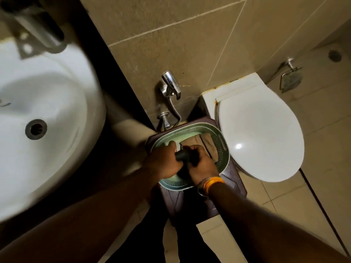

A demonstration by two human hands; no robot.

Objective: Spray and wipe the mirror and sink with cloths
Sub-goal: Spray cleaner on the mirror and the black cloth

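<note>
Both my hands are down in a pale green basket [222, 149] that stands on a dark brown stool [235, 184] between the sink and the toilet. My left hand [163, 160] and my right hand [202, 166] both grip a black object [183, 155], which looks like the top of a spray bottle; its body is hidden under my hands. A brownish cloth [207, 142] lies in the basket's far right part. The white sink [47, 118] fills the left of the view, blurred, with its drain [36, 129] and chrome tap [38, 27]. No mirror is in view.
A white toilet with closed lid [260, 135] stands right of the stool. A chrome wall tap with hose [170, 88] is just behind the basket. A metal holder [290, 77] hangs on the right wall. Beige tiled floor [313, 186] lies to the right; my dark trouser legs [182, 242] are below.
</note>
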